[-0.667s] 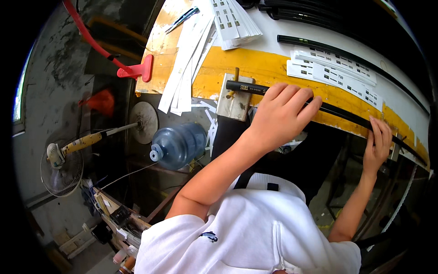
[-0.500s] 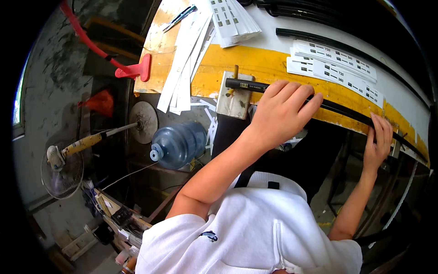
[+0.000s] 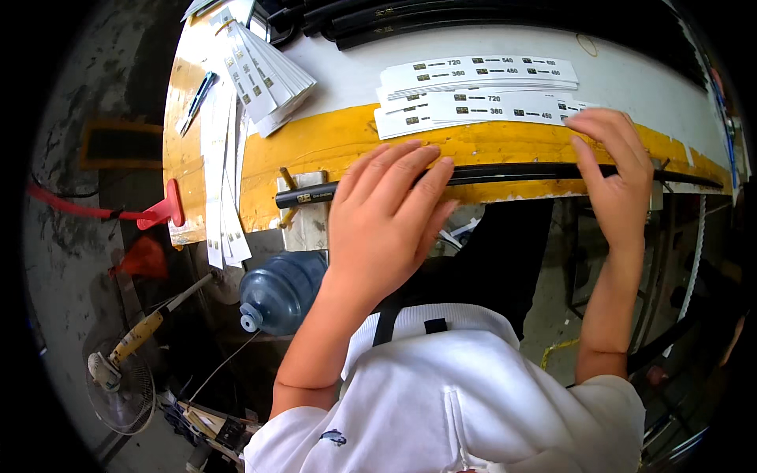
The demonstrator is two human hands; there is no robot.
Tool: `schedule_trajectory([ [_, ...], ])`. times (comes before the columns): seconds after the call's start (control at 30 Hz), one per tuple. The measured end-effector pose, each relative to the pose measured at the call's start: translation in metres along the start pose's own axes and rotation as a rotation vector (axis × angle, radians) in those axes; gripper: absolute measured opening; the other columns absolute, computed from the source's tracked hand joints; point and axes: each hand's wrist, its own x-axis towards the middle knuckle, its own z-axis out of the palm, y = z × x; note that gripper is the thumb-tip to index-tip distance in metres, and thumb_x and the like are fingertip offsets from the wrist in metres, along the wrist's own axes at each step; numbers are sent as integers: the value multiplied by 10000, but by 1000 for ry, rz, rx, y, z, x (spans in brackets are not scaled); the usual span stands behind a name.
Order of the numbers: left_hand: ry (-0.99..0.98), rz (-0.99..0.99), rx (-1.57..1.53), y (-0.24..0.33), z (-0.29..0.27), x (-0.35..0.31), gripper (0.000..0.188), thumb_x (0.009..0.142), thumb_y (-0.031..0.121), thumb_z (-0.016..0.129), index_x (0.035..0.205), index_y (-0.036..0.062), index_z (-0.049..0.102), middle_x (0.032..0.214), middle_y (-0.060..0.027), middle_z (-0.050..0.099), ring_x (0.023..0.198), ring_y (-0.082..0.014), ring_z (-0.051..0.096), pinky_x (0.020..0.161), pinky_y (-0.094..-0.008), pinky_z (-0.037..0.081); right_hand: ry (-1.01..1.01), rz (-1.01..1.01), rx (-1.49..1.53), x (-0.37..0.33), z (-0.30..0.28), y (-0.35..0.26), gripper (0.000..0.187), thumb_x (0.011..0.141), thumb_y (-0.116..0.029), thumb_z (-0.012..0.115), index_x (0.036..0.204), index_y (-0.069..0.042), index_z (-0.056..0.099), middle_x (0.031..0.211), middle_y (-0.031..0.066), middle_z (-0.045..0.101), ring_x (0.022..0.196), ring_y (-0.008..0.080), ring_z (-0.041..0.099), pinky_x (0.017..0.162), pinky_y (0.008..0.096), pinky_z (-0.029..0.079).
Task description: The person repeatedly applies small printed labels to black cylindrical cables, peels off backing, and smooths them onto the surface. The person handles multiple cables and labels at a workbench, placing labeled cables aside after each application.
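Both hands, left (image 3: 388,206) and right (image 3: 611,167), now lie open and flat on the black strip (image 3: 512,173); the right has slid nearer the white labels (image 3: 473,94).

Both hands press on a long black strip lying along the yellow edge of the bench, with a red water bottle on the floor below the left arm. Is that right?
Not quite: in the head view the water bottle is blue, not red. The rest holds: the left hand and right hand both rest on the long black strip along the yellow edge of the bench.

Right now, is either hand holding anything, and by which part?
Neither closes around anything: the left hand lies flat on the black strip near its left end, the right hand farther right.
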Motion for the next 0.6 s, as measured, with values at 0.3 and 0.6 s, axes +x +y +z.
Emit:
schedule_trajectory([
  [0.3, -72, -87, -22, -5, -17, 25, 202, 813, 64, 698, 1014, 48, 684, 1058, -96, 687, 1023, -310, 631, 876, -397, 483, -360, 250, -3, 35, 10, 39, 285, 737, -68, 758, 965, -14, 594, 993, 101, 612, 945, 242, 608, 878, 350, 498],
  [0.6, -99, -50, -21, 6, -10, 36, 217, 797, 80, 718, 1010, 52, 685, 1058, -94, 689, 1033, -306, 635, 871, -407, 489, -433, 278, 30, 48, 7, 47, 259, 692, -66, 779, 858, -12, 588, 879, 80, 580, 860, 227, 580, 838, 343, 493],
])
